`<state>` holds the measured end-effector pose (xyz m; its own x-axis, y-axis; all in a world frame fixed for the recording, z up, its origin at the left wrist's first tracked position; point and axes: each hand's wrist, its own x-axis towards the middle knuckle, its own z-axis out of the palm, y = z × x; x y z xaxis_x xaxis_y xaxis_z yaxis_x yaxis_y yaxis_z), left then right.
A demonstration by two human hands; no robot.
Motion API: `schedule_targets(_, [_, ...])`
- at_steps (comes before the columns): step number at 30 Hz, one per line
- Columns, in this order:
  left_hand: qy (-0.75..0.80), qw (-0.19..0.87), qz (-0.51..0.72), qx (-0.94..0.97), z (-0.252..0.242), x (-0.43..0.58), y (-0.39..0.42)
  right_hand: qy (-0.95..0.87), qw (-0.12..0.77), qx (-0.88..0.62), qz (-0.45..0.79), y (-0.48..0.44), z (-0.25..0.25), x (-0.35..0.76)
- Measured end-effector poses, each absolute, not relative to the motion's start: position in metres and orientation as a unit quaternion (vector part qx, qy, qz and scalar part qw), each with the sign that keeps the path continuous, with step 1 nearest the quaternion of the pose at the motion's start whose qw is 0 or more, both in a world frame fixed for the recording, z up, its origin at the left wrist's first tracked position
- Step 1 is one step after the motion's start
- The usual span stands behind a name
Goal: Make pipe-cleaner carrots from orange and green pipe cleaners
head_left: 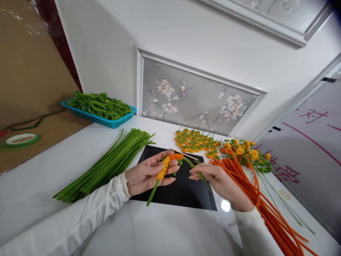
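Between thumb and fingers, my left hand holds a curved green pipe cleaner wound with an orange chenille coil. One green end hangs below the coil, and the other runs right toward my right hand. There my right fingers pinch the green pipe cleaner. A black mat lies under both hands. On it, behind the coil, sit a thin wooden stick and small green twisted pieces, partly hidden by my left hand. Loose orange pipe cleaners lie beside and under my right forearm.
Green pipe cleaners lie bundled at left. Behind them a blue basket holds green looped pieces. Small orange flowers and a bunch of orange blooms lie near the wall. Green tape rests on cardboard far left.
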<state>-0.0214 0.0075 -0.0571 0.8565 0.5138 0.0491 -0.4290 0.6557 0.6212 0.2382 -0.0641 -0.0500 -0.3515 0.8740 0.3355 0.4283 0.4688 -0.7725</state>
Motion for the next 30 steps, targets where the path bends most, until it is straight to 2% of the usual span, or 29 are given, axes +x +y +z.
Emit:
schedule_targets(5, [0.076, 0.891, 0.294, 0.337, -0.059, -0.019, 0.006, -0.771, 0.383, -0.412, 0.299, -0.067, -0.043, 0.227])
schedule_targets(12, [0.14, 0.869, 0.304, 0.365, -0.057, -0.016, 0.005, -0.746, 0.512, -0.412, 0.109, -0.064, -0.051, 0.212])
schedule_targets(18, [0.15, 0.853, 0.31, 0.392, -0.056, -0.012, 0.0, -0.736, 0.522, -0.387, 0.189, -0.068, -0.056, 0.2])
schedule_targets(22, [0.184, 0.815, 0.315, 0.449, -0.055, -0.006, -0.005, -0.705, 0.556, -0.402, 0.181, -0.07, -0.058, 0.194])
schedule_targets(26, [0.229, 0.766, 0.35, 0.489, -0.056, -0.001, -0.008, -0.734, 0.514, -0.423, 0.136, -0.074, -0.051, 0.187])
schedule_targets(30, [0.249, 0.732, 0.395, 0.496, -0.06, 0.001, -0.004, -0.731, 0.472, -0.469, 0.151, -0.078, -0.049, 0.179])
